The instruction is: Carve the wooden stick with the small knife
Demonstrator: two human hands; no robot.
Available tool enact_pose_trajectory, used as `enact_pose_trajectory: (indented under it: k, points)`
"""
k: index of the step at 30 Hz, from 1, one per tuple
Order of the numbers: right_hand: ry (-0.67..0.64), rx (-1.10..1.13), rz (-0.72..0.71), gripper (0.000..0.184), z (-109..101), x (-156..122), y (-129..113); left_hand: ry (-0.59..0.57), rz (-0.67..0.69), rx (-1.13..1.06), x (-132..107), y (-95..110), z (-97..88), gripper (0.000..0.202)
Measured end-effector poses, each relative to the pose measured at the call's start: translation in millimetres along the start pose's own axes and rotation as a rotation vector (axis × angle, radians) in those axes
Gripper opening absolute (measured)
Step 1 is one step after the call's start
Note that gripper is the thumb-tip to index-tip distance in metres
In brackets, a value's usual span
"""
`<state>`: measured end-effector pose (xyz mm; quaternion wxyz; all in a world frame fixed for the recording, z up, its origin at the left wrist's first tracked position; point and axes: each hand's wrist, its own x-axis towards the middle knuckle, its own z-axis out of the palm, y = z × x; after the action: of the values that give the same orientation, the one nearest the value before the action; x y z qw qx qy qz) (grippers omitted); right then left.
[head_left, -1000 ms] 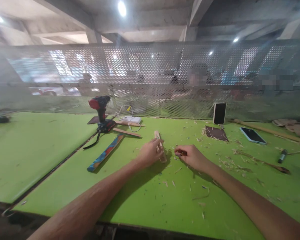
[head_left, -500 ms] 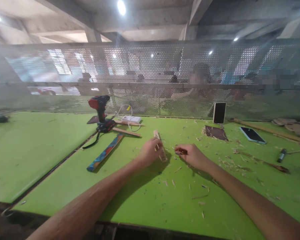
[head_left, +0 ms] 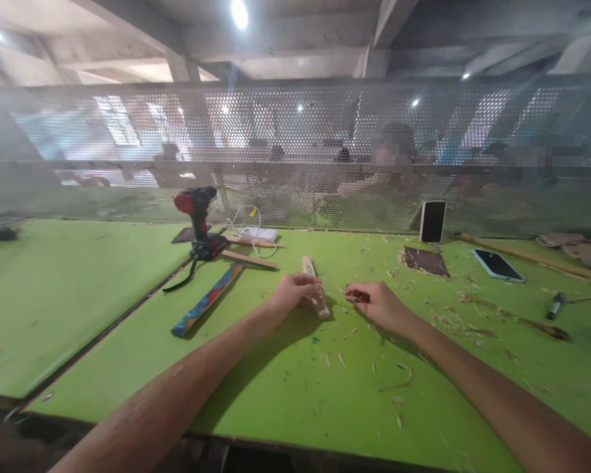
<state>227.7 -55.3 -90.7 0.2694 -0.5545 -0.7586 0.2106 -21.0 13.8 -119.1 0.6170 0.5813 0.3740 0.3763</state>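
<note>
Left hand (head_left: 295,293) has its grip curled shut on a wooden stick (head_left: 320,303). It lies near the middle of the green tabletop (head_left: 79,295) and points to the far edge. Right hand (head_left: 380,306), just beside it, pinches a small dark thing (head_left: 358,297), maybe a little knife. Wood chips (head_left: 453,322) lie around.

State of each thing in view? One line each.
Left hand, closed on the stick.
Stick, gripped near its middle, far end free.
Right hand, closed on a small dark item.
Drill, upright, untouched.
Phone, flat, screen dark.
Table, strewn with shavings.
</note>
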Motion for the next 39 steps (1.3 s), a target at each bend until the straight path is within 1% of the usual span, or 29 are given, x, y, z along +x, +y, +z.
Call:
enact_pose_trajectory:
  k: [2,7,10,14,19,24,31,36,39]
  points:
    - [-0.001,0.005,-0.012,0.022,-0.3,-0.3,0.1,-0.01,-0.021,-0.028,0.6,-0.2,-1.0,0.008]
    - [0.002,0.021,-0.026,0.021,0.1,0.2,2.7,0.018,-0.008,0.048,-0.4,5.3,1.6,0.011]
    - [0.01,0.029,-0.06,0.022,1.3,0.7,5.2,-0.005,0.024,0.107,-1.8,8.7,4.5,0.014]
    - [0.019,0.033,-0.101,0.027,2.7,0.2,7.2,0.008,0.071,0.224,-3.8,11.0,7.2,0.015]
    - [-0.003,0.04,-0.078,0.023,3.3,0.2,8.0,0.004,0.124,0.307,-4.8,11.7,7.8,0.018]
    - [-0.008,0.038,-0.085,0.028,3.1,0.0,5.9,0.006,0.187,0.415,-0.2,5.3,6.9,0.007]
    - [0.001,0.04,-0.105,0.033,1.4,-0.1,4.7,0.011,0.174,0.336,-0.8,-0.3,7.2,0.009]
    - [0.007,0.055,-0.082,0.034,2.2,0.5,8.8,0.004,0.15,0.361,-2.0,1.9,7.6,0.005]
    - [0.004,0.051,-0.071,0.029,2.5,0.3,7.8,0.047,0.161,0.404,-2.2,3.9,8.4,0.004]
